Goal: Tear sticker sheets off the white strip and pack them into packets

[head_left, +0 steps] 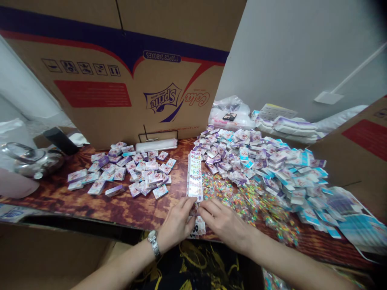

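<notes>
1. The left hand (179,221) grasps a small printed item (194,209) — mostly hidden by fingers, near the table's (121,207) front edge.
2. The right hand (223,221) has its fingertips at the item's right side; whether they pinch it, I cannot tell.
3. A sticker sheet (195,177) lies just beyond — scattered small cartons (155,177) left, clear candy packets (250,199) right.

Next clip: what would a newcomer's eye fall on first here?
Probably the big carton at the back left, its Sprite logo upside down. Then the heap of small boxes on the right, with colourful packets in front. At front centre, the left hand holds a small item, partly hidden, with the right hand close against it.
</notes>
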{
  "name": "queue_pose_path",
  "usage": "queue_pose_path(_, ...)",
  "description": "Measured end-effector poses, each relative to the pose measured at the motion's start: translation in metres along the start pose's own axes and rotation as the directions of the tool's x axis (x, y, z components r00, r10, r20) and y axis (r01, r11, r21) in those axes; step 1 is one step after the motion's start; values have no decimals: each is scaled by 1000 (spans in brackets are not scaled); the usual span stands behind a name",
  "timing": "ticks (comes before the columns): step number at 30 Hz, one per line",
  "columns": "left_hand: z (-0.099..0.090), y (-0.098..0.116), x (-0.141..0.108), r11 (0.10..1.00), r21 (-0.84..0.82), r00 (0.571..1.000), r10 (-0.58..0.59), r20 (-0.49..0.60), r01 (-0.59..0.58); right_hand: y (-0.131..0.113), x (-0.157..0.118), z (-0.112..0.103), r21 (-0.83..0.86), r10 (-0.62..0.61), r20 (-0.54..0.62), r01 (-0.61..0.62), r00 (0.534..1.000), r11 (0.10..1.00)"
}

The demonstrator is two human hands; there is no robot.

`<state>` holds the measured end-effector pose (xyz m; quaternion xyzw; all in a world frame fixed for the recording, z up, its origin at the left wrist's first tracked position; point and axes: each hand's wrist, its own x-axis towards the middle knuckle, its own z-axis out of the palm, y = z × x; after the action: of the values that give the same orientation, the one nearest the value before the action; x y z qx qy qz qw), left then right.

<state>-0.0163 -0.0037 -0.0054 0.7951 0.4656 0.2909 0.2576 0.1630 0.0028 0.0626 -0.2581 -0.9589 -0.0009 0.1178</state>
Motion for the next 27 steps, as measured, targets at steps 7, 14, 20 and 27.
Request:
queue_pose_path(7, 7, -3, -5, 999, 5, 998, -47, -31, 47, 3, -7, 25, 346, 423, -265, -324, 867, 881)
queue_pose_path(14, 5, -1, -3, 999, 11, 997, -34, -69, 35, 11, -14, 34, 110, 281, -286, -260, 916, 959)
queue_pose_path(20, 11, -6, -1, 988, 152, 990, 16, -141, 5, -1, -8, 29, -219, 100, -333, -181, 938, 959)
queue_pose_path(27, 13, -12, -2, 938, 344, 992, 72, -105, -32, 0, -3, 36, 250, 455, -156, -411, 877, 877)
